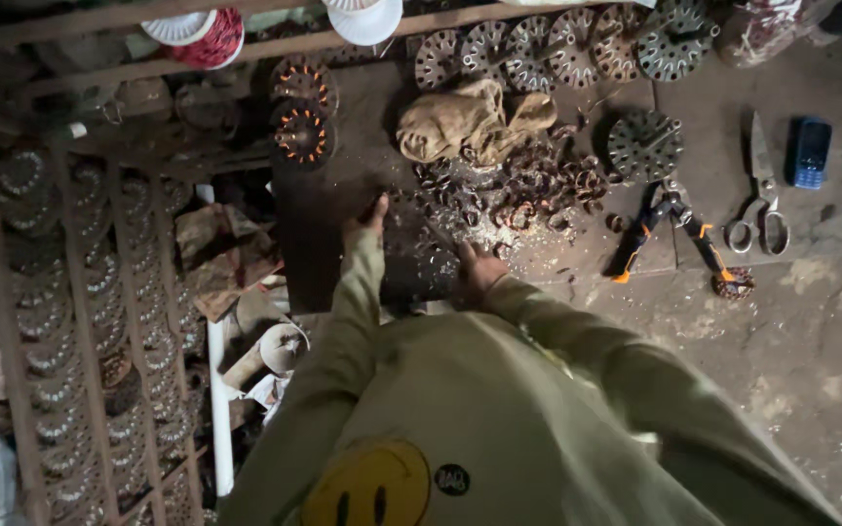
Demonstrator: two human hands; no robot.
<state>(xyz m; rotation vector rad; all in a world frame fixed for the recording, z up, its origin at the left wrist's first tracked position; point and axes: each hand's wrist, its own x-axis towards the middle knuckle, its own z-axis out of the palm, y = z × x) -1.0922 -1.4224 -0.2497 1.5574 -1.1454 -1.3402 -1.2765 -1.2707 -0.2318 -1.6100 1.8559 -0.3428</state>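
My left hand [366,220] rests on the edge of a dark board [319,229] on the floor, fingers slightly apart, holding nothing. My right hand [476,269] presses flat on the floor by a pile of small copper-wound coils [528,190] and metal scraps. Both arms wear a tan long-sleeved top. A crumpled brown cloth [465,125] lies just beyond the coil pile.
Round slotted metal stator discs [557,44] line the back; one [643,146] lies apart. Orange-handled cutters [669,219], scissors [760,190] and a blue phone [811,151] lie at right. Wire spools [209,34] sit at back left. A rack of wound discs [70,321] fills the left side.
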